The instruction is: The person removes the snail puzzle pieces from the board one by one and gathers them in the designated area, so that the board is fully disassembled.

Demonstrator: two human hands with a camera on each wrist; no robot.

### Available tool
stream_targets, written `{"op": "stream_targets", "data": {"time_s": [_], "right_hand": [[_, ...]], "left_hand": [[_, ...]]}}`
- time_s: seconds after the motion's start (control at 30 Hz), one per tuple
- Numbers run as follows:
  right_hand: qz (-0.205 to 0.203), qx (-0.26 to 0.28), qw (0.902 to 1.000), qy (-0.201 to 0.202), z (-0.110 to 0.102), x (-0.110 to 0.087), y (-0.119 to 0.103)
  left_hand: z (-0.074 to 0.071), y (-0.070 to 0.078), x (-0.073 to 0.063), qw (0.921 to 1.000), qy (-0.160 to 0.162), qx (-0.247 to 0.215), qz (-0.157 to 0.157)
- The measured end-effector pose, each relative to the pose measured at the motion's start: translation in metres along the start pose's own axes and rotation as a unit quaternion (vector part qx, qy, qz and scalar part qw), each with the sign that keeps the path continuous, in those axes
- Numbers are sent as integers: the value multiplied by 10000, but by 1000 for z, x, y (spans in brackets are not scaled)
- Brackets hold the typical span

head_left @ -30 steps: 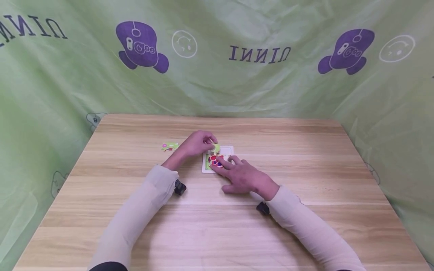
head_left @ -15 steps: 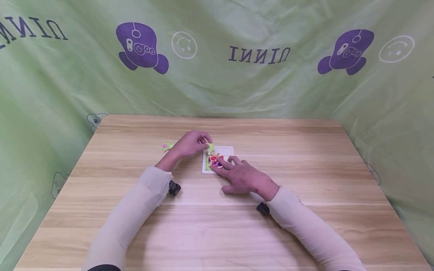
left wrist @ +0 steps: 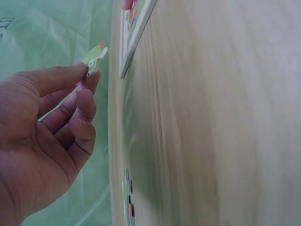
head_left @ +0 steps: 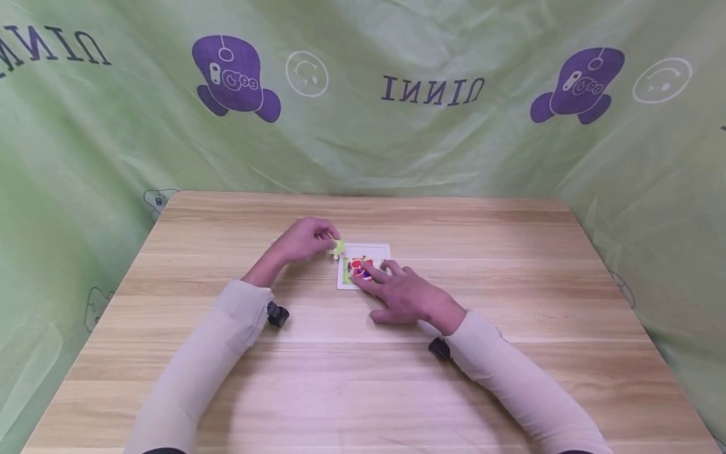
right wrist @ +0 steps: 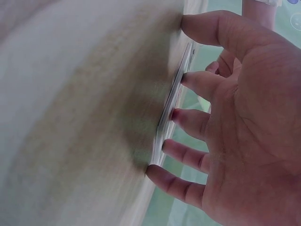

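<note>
Between thumb and fingertips, my left hand pinches a small light-green jigsaw piece with a knobbed edge. In the left wrist view the jigsaw piece is raised off the table, beside the puzzle board. The white-framed puzzle board lies flat at mid-table; red, blue and green pieces fill its near part, while its far part is bare white. My right hand spreads its fingers over the board's near right part, fingertips resting on it. In the right wrist view those fingertips meet the board's edge.
More flat jigsaw pieces lie on the table left of the board, mostly hidden behind my left hand in the head view. The wooden table has a printed green curtain behind and beside it.
My left hand has drawn the green jigsaw piece leftward, from over the board's far left part to beside its left edge. The right hand has stayed in place.
</note>
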State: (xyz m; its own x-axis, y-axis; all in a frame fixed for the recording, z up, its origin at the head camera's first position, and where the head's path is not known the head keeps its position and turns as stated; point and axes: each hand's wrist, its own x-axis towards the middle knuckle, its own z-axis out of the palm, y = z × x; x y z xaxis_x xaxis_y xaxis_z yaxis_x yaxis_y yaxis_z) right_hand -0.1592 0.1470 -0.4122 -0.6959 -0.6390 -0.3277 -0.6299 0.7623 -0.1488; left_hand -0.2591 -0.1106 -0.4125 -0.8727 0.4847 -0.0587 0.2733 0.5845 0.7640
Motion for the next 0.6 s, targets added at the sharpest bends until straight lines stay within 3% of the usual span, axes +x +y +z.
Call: {"op": "stream_targets", "data": {"time_s": [0.27,0.6], "right_hand": [[-10,-44,10000,-3,0,1,0],[-69,3,10000,36,0,0,0]], "left_hand": [[-11,-8,-7,9999,72,134,34],[-27,-16,-15,9991,121,25,-396]]}}
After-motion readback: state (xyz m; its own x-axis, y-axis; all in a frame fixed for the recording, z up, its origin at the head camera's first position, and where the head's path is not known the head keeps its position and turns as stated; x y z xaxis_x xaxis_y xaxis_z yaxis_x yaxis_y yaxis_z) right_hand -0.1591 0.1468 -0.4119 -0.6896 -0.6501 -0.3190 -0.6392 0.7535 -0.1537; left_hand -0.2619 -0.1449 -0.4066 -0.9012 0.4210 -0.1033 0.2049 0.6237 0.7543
